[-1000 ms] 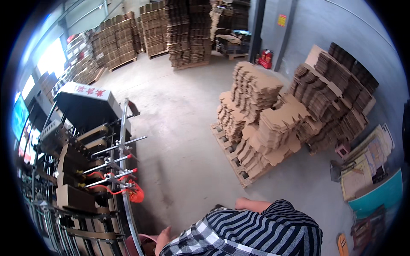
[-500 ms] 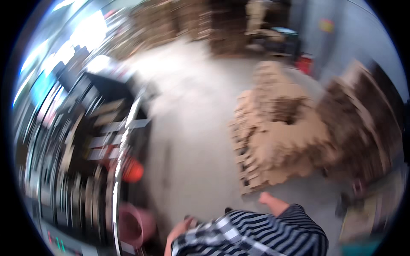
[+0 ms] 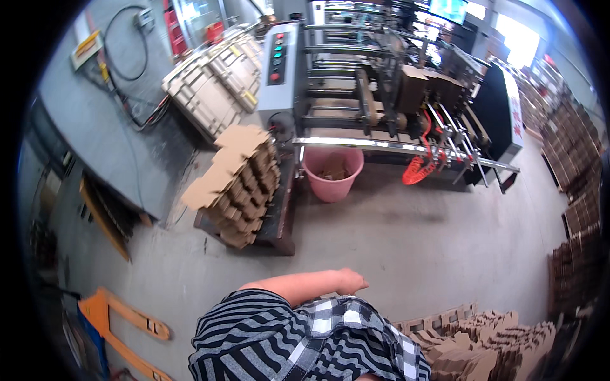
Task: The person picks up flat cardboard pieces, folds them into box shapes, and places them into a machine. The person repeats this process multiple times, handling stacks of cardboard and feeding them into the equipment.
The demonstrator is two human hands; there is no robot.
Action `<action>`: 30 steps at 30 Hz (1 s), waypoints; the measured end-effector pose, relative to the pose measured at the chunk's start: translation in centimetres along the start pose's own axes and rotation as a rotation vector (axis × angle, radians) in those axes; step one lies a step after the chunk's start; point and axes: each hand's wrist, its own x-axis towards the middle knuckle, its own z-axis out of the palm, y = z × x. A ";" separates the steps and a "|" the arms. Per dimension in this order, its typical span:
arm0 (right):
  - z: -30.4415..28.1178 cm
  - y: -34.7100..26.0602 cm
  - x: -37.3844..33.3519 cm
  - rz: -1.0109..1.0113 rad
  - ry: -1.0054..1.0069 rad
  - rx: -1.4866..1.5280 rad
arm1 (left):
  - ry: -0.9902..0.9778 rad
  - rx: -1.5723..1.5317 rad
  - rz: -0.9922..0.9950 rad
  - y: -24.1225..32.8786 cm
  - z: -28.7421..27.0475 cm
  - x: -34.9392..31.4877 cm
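Right hand is out of sight! Near right, the lower edge crops the cardboard stack (image 3: 473, 357); near left, the pallet jack (image 3: 96, 312).

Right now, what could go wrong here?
Trip: the orange pallet-jack forks lie low to the person's left and could catch a foot.
Slide: the cardboard stack on the dark table has uneven edges and might shift if bumped.
Snag: red tubing hangs by the machine's front rail; the left hand could catch it if it reached there.
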 end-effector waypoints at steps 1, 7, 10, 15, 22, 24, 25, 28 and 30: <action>0.4 0.1 -0.5 -0.012 -0.001 0.010 | -0.007 0.020 -0.016 0.1 0.8 -0.9; 2.9 4.1 -6.1 0.018 0.013 -0.002 | -0.160 -0.049 -0.118 3.4 7.1 -7.2; 4.2 7.7 -10.4 0.079 0.003 -0.031 | -0.198 -0.157 -0.077 6.0 11.3 -9.8; 6.9 14.9 -19.4 0.201 -0.016 -0.072 | -0.123 -0.261 -0.048 7.5 16.5 -13.8; 9.2 18.5 -28.4 0.091 0.166 0.070 | -0.117 -0.056 -0.024 9.7 17.9 -15.0; 9.0 15.9 -30.3 0.026 0.298 0.168 | -0.209 -0.034 -0.026 12.3 17.2 -13.7; 9.0 15.6 -31.6 0.017 0.282 0.234 | -0.208 -0.011 0.013 14.3 16.9 -13.1; 10.9 20.0 -36.0 -0.118 0.322 0.329 | -0.183 0.084 0.171 20.9 16.4 -9.6; 12.4 26.5 -39.1 -0.060 0.403 0.264 | -0.149 0.162 0.346 27.6 16.3 -6.2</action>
